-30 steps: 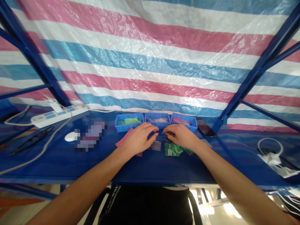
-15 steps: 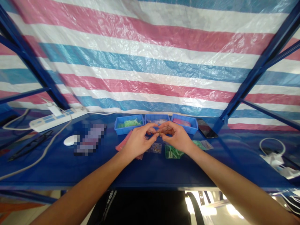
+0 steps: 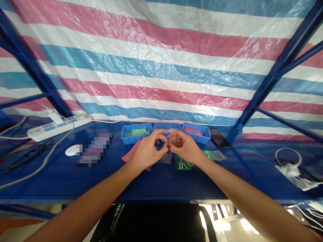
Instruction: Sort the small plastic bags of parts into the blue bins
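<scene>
My left hand (image 3: 150, 148) and my right hand (image 3: 184, 146) meet over the blue table, fingertips pinched together. Something tiny sits between them, too small to name. Under and beside the hands lie a pink packet (image 3: 130, 153), a clear bag of small brass-coloured pieces (image 3: 166, 159) and a green bag of small parts (image 3: 182, 164). Just behind the fingers stand a blue bin with green packets (image 3: 136, 133), a middle blue bin (image 3: 167, 126) partly hidden by my hands, and a blue bin with pink contents (image 3: 196, 133).
On the left are a white power strip (image 3: 59, 127), a white mouse (image 3: 73, 150), a blurred purple item (image 3: 94, 149) and a thin black object (image 3: 27, 156). A black phone (image 3: 220, 137) lies right of the bins. A white charger with cable (image 3: 290, 169) rests at far right.
The view has shifted slightly, so everything sits a little further left. My fingertips remain together, and the small piece between them now shows less clearly.
</scene>
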{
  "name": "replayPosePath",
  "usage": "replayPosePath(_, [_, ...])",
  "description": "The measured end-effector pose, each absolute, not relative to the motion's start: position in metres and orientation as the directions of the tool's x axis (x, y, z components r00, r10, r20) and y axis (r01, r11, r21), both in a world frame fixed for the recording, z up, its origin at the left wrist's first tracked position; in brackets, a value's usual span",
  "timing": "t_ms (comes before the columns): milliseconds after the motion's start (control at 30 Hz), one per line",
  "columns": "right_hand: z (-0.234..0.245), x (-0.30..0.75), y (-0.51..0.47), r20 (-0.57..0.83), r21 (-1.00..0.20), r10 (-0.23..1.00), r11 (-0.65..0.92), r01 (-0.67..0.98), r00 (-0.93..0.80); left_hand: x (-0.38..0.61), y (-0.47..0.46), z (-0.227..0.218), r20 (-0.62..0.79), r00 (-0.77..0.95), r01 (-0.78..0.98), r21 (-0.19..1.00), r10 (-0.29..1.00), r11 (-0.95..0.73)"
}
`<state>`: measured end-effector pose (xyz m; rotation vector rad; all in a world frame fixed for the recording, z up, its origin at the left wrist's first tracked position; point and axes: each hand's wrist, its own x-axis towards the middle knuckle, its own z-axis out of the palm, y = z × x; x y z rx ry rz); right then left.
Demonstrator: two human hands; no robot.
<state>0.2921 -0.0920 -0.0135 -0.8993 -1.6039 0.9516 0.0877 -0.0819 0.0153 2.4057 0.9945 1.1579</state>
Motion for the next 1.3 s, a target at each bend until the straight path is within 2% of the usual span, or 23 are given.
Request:
replayPosePath(133, [-0.015,0.291,-0.09,0.374,-0.918,0.902,0.394,0.055,-0.216,0.089,-0.078,0.01,0.584,0.473,0.412,0.515,0.66,-0.751])
replayPosePath(300, [-0.012,0.294,-0.092,0.389,-0.878,0.892,0.435,0.2,-0.229,0.09,-0.077,0.004,0.568,0.5,0.3,0.594,0.654,-0.746])
replayPosePath(367, [-0.012,0.295,-0.092,0.395,-0.872,0.89,0.441,0.211,-0.229,0.09,-0.078,0.004,0.551,0.496,0.258,0.644,0.671,-0.72])
replayPosePath(533, [-0.012,0.295,-0.089,0.356,-0.926,0.9,0.376,0.034,-0.252,0.092,-0.077,0.005,0.546,0.459,0.189,0.711,0.701,-0.677])
replayPosePath(667, [-0.011,0.293,-0.088,0.314,-0.948,0.91,0.316,-0.036,-0.27,0.093,-0.074,0.001,0.546,0.451,0.189,0.715,0.706,-0.673])
replayPosePath(900, [-0.004,0.295,-0.091,0.264,-0.965,0.914,0.251,-0.079,-0.309,0.091,-0.079,0.005,0.591,0.475,0.199,0.649,0.652,-0.734])
replayPosePath(1100, [-0.007,0.301,-0.088,0.262,-0.957,0.923,0.21,-0.201,-0.281,0.084,-0.079,0.014,0.68,0.556,0.322,0.355,0.479,-0.878])
replayPosePath(1300, [-0.002,0.302,-0.091,0.171,-0.961,0.933,0.087,-0.263,-0.317,0.08,-0.072,0.014,0.734,0.546,0.309,0.27,0.403,-0.912])
